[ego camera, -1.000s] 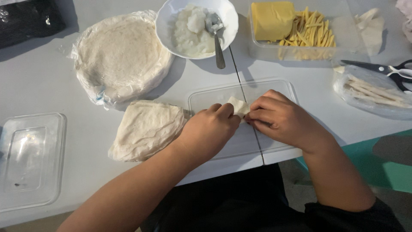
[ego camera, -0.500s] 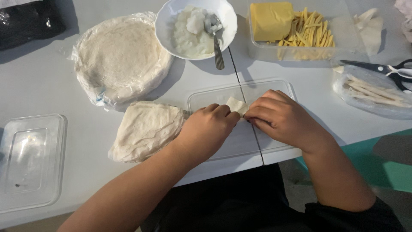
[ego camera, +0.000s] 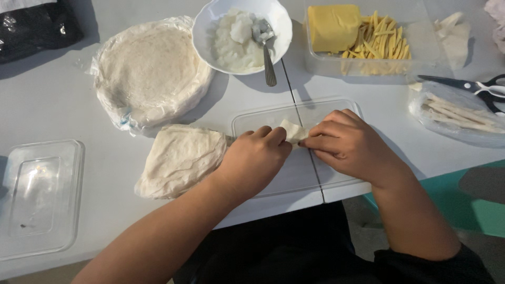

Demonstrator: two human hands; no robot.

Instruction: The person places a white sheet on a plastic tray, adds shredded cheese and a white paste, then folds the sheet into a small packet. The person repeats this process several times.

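Most of the small wrapper piece (ego camera: 292, 130) lies hidden under the left hand (ego camera: 252, 160) and right hand (ego camera: 347, 144); only a corner shows at twelve o'clock. The scissors (ego camera: 476, 87) at three o'clock and the black bag (ego camera: 37, 26) at ten o'clock run off frame.

The furniture is a white table (ego camera: 63, 110) with a smooth, matte top. It fills most of the view, from 9 o'clock across to 3 o'clock. A thin dark seam (ego camera: 300, 105) runs over the top from 12 o'clock down toward 6 o'clock, where two table parts meet. At 4 o'clock, beyond the table edge, there is a teal floor (ego camera: 473, 210), and a grey shadow lies on it. At 7 o'clock, under the table edge, a small strip of beige floor (ego camera: 47, 273) shows. The light is soft and comes from above, with gentle shadows on the table.
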